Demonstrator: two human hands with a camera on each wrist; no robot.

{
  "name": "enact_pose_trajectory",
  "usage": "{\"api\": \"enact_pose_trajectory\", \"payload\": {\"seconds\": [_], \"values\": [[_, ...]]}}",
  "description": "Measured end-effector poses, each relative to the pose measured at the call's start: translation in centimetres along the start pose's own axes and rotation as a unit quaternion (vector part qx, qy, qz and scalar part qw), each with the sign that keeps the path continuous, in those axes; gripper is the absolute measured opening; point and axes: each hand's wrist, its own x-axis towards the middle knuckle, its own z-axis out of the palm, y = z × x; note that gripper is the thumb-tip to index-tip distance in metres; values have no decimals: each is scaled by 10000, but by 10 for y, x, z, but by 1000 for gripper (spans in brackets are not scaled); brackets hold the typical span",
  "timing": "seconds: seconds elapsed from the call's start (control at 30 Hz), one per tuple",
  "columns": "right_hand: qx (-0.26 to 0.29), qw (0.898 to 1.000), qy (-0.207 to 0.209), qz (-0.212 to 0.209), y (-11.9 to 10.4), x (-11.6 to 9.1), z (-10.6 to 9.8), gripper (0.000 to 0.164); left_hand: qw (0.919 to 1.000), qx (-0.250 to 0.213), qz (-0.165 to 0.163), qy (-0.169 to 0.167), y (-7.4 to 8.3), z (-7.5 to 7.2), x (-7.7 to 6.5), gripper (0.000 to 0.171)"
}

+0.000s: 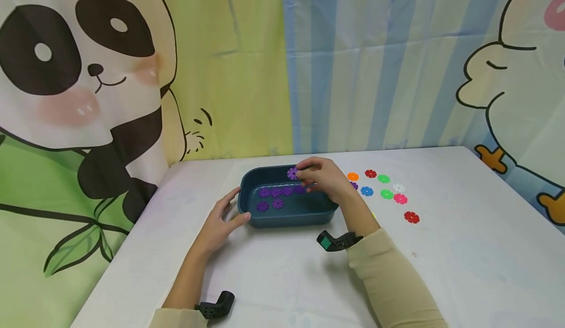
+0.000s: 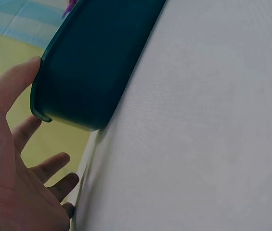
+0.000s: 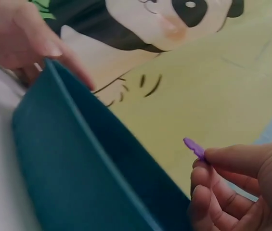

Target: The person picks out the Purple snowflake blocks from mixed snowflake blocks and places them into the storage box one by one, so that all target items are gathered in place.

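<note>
My right hand [image 1: 325,178] pinches a purple flower-shaped plastic disc [image 1: 292,173] between thumb and fingers, above the far side of a dark teal tub [image 1: 291,220]. Edge-on, the same purple disc [image 3: 194,148] shows at my fingertips in the right wrist view. Several more purple discs [image 1: 275,192] lie flat inside the tub. My left hand [image 1: 217,225] spans the tub's left end, thumb and forefinger spread and touching its rim; the other fingers hang loose, as the left wrist view of that hand [image 2: 10,168] shows.
Right of the tub, loose discs lie scattered on the white table [image 1: 463,249]: orange [image 1: 352,176], blue [image 1: 367,191], white [image 1: 398,188], pink [image 1: 400,199], plus red and green ones. A red disc [image 1: 412,217] lies nearest the front. Behind hangs a printed curtain [image 1: 247,73].
</note>
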Motion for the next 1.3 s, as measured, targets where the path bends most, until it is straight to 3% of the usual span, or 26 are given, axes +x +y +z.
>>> {"api": "enact_pose_trajectory", "payload": {"seconds": [0.23, 0.4, 0.7, 0.83, 0.9, 1.0, 1.2, 1.3], "values": [[-600, 9975, -186, 339, 13, 10, 16, 22, 10000, -21, 19, -49, 0, 1, 1, 77], [-1440, 9880, -131, 544, 19, 15, 22, 19, 10000, 43, 44, -14, 1, 1, 1, 77], [-3154, 9482, -48, 383, 17, 13, 34, 11, 10000, 78, 34, -3, 1, 0, 1, 77], [-3660, 9300, -77, 324, 14, 12, 37, 12, 10000, 38, 17, 12, 0, -1, 1, 78], [-3770, 9256, -142, 310, 13, 11, 36, 14, 10000, 26, 30, 3, 0, -1, 0, 78], [-3692, 9289, -144, 228, 12, 9, 33, 16, 10000, 31, 36, -16, 0, 0, 0, 77], [-3028, 9522, 121, -396, 7, -1, 16, 20, 10000, 39, 11, -24, 0, 0, 0, 76], [-2723, 9591, 301, -713, 5, -7, 4, 21, 10000, 27, 4, -15, 0, -1, 1, 77]]}}
